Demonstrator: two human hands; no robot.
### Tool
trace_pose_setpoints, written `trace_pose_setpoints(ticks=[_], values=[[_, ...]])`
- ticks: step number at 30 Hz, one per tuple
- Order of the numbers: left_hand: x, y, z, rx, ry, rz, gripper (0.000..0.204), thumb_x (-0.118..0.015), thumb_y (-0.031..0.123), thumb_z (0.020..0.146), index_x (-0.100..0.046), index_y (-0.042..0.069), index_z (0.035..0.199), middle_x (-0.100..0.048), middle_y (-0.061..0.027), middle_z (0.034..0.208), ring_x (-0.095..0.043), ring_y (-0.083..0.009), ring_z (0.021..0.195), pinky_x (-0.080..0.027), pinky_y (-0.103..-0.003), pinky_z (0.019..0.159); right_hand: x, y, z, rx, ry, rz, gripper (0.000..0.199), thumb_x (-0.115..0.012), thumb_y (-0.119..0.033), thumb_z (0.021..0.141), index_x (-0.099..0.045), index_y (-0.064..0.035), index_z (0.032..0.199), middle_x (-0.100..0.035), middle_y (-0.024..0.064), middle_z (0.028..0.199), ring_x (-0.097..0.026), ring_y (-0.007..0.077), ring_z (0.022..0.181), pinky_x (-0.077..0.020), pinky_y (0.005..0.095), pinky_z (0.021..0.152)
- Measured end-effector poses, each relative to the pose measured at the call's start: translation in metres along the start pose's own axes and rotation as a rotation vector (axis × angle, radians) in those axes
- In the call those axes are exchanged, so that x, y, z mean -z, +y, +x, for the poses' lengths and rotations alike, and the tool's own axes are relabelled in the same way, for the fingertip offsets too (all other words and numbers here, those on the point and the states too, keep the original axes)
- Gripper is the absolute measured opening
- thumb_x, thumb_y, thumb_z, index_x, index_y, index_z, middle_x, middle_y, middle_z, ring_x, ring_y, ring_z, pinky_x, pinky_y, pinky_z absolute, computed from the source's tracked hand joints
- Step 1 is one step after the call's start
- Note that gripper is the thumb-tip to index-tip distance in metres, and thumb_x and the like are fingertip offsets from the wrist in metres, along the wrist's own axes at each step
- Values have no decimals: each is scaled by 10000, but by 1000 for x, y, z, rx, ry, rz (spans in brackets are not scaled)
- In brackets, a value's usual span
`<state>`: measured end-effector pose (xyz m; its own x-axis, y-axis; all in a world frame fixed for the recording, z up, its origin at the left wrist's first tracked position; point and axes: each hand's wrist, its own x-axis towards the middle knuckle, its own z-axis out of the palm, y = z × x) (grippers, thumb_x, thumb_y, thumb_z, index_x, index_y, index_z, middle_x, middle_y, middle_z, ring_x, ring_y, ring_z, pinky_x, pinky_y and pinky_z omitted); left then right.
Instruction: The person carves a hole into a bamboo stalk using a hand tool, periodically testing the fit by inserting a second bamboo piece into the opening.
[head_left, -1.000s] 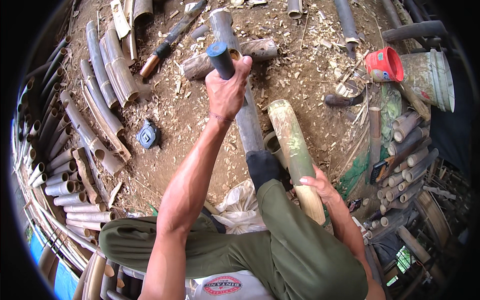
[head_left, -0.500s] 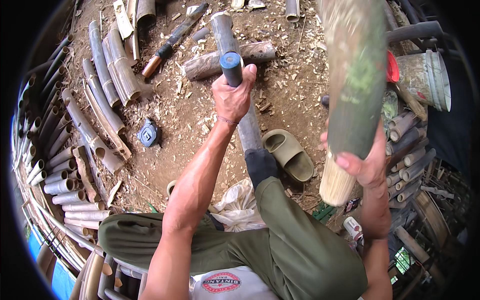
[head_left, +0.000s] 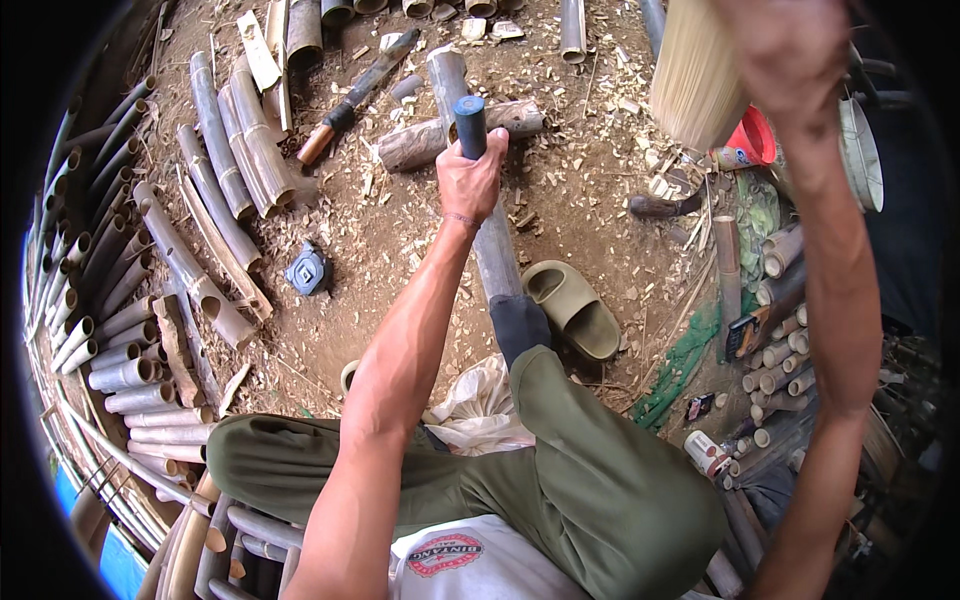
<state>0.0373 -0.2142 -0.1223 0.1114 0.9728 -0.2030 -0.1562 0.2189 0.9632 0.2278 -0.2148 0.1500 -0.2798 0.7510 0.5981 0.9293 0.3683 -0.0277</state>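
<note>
Upper centre of frame: left hand, fingers wrapped round a blue-topped cylinder above a grey bamboo pole, which lies across a short log. Upper right: right hand, blurred, fingers round a pale striated wooden piece, partly cut off.

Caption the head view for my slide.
Left hand gripping a blue-topped handle over a bamboo pole; right hand, blurred, holding a pale club.
</note>
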Motion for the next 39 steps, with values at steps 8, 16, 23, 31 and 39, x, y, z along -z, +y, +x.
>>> trace_pose_setpoints(ticks=[8,16,23,31,39], values=[[8,9,3,39,-1,36,358,-721,293,886,-557,52,678,-507,55,613,-421,-36,551,-341,-254,477,-15,-21,-12,3,-220,-19,941,-792,-246,712,-287,-127,1497,-588,211,1220,-656,338,991,-538,411,904],[17,2,6,44,3,18,373,-723,311,882,-547,59,671,-489,58,616,-392,-39,567,-333,-257,488,-33,-43,-64,-208,-585,89,971,-777,-258,712,-240,-214,1519,-600,223,1135,-670,382,946,-568,464,838],[73,34,-12,-121,293,-354,315,-609,185,918,-485,-4,1137,-546,-20,771,-546,-97,613,-471,-240,564,-49,-69,-199,-835,-306,723,998,-799,-167,700,-222,-10,1498,-558,202,1314,-552,283,1212,-439,380,1041],[98,64,-27,-450,89,735,315,-619,210,957,-478,64,1198,-572,-93,971,-678,-190,781,-583,-315,642,-46,-127,-319,-1096,-854,568,1085,-814,-244,670,-184,-45,1531,-519,242,1371,-537,330,1255,-427,385,1041],[31,13,-96,-583,-704,596,264,-786,323,772,-622,121,727,-565,-34,634,-520,-207,640,-372,-343,643,-54,-146,-376,-1308,-559,769,1015,-813,-172,695,-215,-65,1507,-531,175,1338,-535,272,1222,-434,390,1024]])
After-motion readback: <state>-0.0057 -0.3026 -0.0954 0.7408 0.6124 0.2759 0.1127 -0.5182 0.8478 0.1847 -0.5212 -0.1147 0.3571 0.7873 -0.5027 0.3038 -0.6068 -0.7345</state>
